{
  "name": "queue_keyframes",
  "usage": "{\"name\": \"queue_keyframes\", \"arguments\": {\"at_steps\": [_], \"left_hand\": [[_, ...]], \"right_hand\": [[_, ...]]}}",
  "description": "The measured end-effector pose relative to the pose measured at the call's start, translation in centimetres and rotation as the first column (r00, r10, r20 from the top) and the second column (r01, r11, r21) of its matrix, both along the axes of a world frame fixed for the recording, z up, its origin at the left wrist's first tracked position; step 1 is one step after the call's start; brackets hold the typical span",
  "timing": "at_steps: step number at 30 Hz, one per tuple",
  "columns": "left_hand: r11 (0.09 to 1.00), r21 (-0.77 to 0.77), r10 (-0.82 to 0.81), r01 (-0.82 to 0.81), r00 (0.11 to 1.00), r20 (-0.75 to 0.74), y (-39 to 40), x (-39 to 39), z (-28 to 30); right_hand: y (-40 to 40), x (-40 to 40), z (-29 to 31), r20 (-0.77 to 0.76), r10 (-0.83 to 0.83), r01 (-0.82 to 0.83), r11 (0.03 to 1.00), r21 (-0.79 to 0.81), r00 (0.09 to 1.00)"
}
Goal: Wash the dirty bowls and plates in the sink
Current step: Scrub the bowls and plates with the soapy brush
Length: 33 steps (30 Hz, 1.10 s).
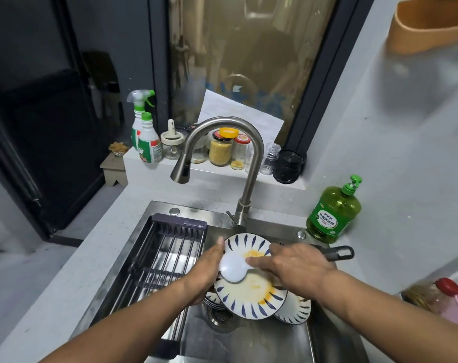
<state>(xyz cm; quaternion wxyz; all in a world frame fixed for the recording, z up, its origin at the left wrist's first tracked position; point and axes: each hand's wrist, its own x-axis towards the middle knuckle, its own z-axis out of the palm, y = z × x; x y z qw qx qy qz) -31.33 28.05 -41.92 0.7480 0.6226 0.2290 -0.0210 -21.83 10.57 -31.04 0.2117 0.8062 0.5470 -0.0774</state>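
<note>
Several white plates with blue strokes lie stacked in the steel sink (248, 344). The top plate (248, 297) is smeared with yellow residue, and a second stained plate (244, 243) stands tilted behind it. My left hand (205, 273) grips the plates at their left rim, thumb on the upper edge. My right hand (293, 268) pinches the handle of a white soup spoon (233, 269), whose bowl rests over the top plate. Another plate (297, 310) pokes out at the lower right.
A dark drying rack (167, 252) spans the sink's left half. The curved faucet (222, 132) arches above with no water visible. A green dish-soap bottle (332, 213) stands at the right, a dark pan handle (339, 254) juts out behind my right hand, and the drain (220, 314) is uncovered.
</note>
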Motion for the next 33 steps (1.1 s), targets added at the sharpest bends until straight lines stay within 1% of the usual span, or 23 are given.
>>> {"name": "queue_keyframes", "arguments": {"at_steps": [2,4,6,8,9,11,12,14,17,19,21,23,25,27,30,33], "left_hand": [[1.0,0.006,0.009,-0.009,1.0,0.015,0.0,-0.6,0.0],[0.999,0.007,0.053,-0.054,0.997,0.053,-0.1,-1.1,-0.4],[0.992,0.041,0.111,-0.116,0.989,0.096,0.0,-1.4,-0.9],[0.982,0.043,0.176,-0.183,0.976,0.124,-0.1,-1.6,-0.5],[0.975,0.037,0.212,-0.219,0.969,0.13,0.1,-1.4,-0.8],[0.952,0.096,0.274,-0.289,0.951,0.145,0.0,-1.1,-0.9],[0.94,0.135,0.294,-0.315,0.943,0.153,-0.1,-1.1,-0.6],[0.932,0.145,0.305,-0.332,0.935,0.183,-0.6,-0.7,-1.0],[0.936,0.076,0.327,-0.344,0.928,0.177,-0.9,-0.6,-1.6],[0.93,0.077,0.344,-0.36,0.924,0.169,-0.6,-0.9,-1.5],[0.94,0.121,0.302,-0.321,0.941,0.15,-0.5,-1.6,-1.0],[0.951,0.208,0.21,-0.229,0.972,0.11,-0.7,-1.9,-1.2],[0.964,0.205,0.153,-0.168,0.984,0.09,-1.3,-1.8,-1.2],[0.972,0.134,0.183,-0.193,0.979,0.084,-1.6,-1.3,-0.7],[0.983,0.054,0.172,-0.175,0.984,0.051,-1.8,-0.8,-0.4],[0.988,0.022,0.151,-0.151,0.989,0.012,-1.8,-0.6,-0.5]], "right_hand": [[0.5,0.5,0.1,0.052,-0.035,0.035,0.999,0.012,0.998],[0.2,1.4,-0.2,0.094,-0.113,0.11,0.993,0.036,0.989],[-0.6,2.2,-0.6,0.101,-0.184,0.182,0.983,0.033,0.978],[-1.8,2.0,-1.1,0.053,-0.235,0.235,0.972,0.007,0.971],[-2.4,1.5,-1.5,0.004,-0.25,0.25,0.968,-0.012,0.968],[-2.7,-0.2,-2.1,-0.126,-0.269,0.266,0.963,-0.043,0.955],[-2.3,-1.2,-2.2,-0.18,-0.265,0.261,0.964,-0.043,0.947],[-1.2,-2.5,-2.6,-0.242,-0.248,0.253,0.967,-0.01,0.938],[-0.8,-2.5,-2.3,-0.236,-0.231,0.236,0.972,-0.008,0.944],[-2.0,-1.4,-2.1,-0.163,-0.238,0.234,0.971,-0.041,0.958],[-3.1,0.0,-1.9,-0.07,-0.26,0.256,0.965,-0.062,0.963],[-3.1,1.2,-1.6,0.009,-0.278,0.278,0.96,-0.044,0.961],[-2.4,1.7,-1.2,0.052,-0.276,0.276,0.961,0.006,0.96],[-1.4,1.7,-1.1,0.007,-0.26,0.258,0.963,0.074,0.966],[-0.2,0.4,-1.1,-0.141,-0.216,0.235,0.963,0.13,0.966],[0.0,-0.6,-1.8,-0.235,-0.179,0.207,0.973,0.1,0.955]]}}
